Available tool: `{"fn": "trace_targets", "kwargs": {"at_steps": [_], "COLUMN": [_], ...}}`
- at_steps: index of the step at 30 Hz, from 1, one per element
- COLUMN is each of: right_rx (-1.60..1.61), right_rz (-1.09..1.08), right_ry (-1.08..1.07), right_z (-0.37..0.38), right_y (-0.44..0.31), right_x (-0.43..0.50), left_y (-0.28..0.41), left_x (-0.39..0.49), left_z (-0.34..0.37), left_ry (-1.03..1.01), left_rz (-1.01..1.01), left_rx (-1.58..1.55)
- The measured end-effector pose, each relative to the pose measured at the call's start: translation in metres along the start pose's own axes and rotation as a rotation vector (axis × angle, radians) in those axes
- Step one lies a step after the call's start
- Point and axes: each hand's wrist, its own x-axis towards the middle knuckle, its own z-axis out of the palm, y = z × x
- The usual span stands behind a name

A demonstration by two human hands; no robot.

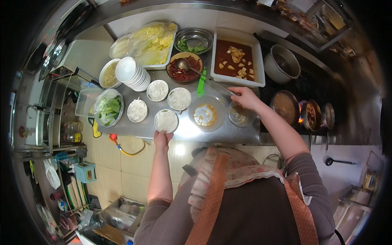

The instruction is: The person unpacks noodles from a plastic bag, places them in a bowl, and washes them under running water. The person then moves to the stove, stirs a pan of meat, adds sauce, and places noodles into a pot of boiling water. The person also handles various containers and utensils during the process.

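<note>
My left hand [163,139] pinches the near rim of a small white bowl of pale noodles [165,120] at the counter's front edge. In my right hand [245,96] is the handle end of a metal ladle [182,64]. The ladle's head rests in a brown bowl of dark red chilli sauce [193,69]. Other noodle bowls stand close by: one to the left [137,110], one behind [157,90] and one behind to the right [179,99]. A green plastic strip [201,82] lies near the ladle handle.
A stack of white bowls [130,72], napa cabbage [153,41] and greens [111,107] occupy the left. At right are a tub of brown broth with chunks [221,59], a tall pot [281,63] and pans [313,114] beside flames. Plastic basins [214,122] sit in front.
</note>
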Motion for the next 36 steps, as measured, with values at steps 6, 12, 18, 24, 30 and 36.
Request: {"fn": "trace_targets", "kwargs": {"at_steps": [6,12,18,24,30,36], "right_rx": [0.344,0.102,0.472,0.918,1.189,0.502], "right_rz": [0.126,-0.121,-0.038,0.124,0.124,0.311], "right_ry": [-0.075,0.171,0.056,-0.108,0.178,0.801], "right_z": [-0.004,0.008,0.013,-0.019,-0.095,-0.157], "right_y": [0.002,0.025,0.036,0.053,0.142,0.27], "right_x": [-0.014,-0.021,-0.036,-0.106,-0.265,-0.405], "left_y": [0.01,0.035,0.056,0.058,0.037,-0.025], "left_x": [-0.014,-0.034,-0.041,-0.062,-0.095,-0.142], "left_z": [0.001,0.008,0.03,0.072,0.141,0.235], "left_ry": [0.011,-0.07,-0.111,-0.3,-0.485,-0.687], "left_rz": [0.016,0.055,0.109,0.201,0.017,-0.173], "left_rx": [-0.06,-0.077,0.016,-0.034,0.078,0.189]}}
